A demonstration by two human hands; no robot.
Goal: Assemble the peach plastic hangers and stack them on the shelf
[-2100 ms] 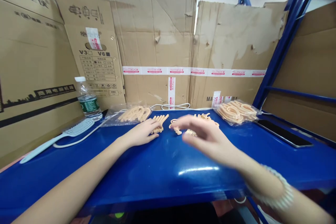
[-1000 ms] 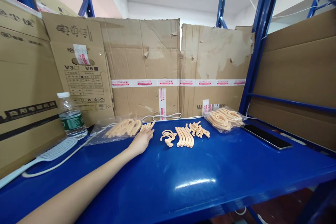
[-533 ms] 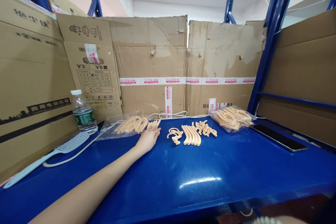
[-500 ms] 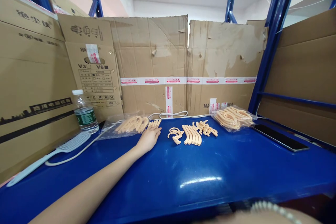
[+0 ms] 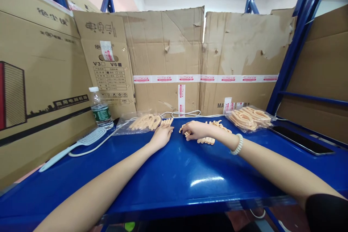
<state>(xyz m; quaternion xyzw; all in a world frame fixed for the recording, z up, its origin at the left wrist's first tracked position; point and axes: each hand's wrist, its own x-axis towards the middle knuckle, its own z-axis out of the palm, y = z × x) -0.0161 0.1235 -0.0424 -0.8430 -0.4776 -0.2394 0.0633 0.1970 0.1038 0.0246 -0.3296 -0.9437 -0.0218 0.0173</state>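
Observation:
On the blue table, my left hand (image 5: pixel 161 136) is closed around the near end of a small row of beige strips (image 5: pixel 166 121). Its fingertips are partly hidden. My right hand (image 5: pixel 196 130), with a pale beaded bracelet at the wrist, reaches over the small curved beige pieces (image 5: pixel 181 129). Its fingers bend down and close on that pile; the exact piece between them is hidden. Under and beyond this hand lie a row of longer curved strips (image 5: pixel 206 140) and a heap of small beige parts (image 5: pixel 221 126), both partly covered.
Clear bags of beige parts lie at left (image 5: pixel 145 122) and right (image 5: pixel 248 117). A water bottle (image 5: pixel 101 112), pale blue hairbrush (image 5: pixel 73 148) and white cable (image 5: pixel 89 152) are on the left. A phone (image 5: pixel 301 139) lies right. Cardboard sheets (image 5: pixel 165 58) stand behind.
My right hand has come up from the bottom edge to the curved beige pieces. My left hand stays at the strips. The view has shifted, so the scene sits slightly further right.

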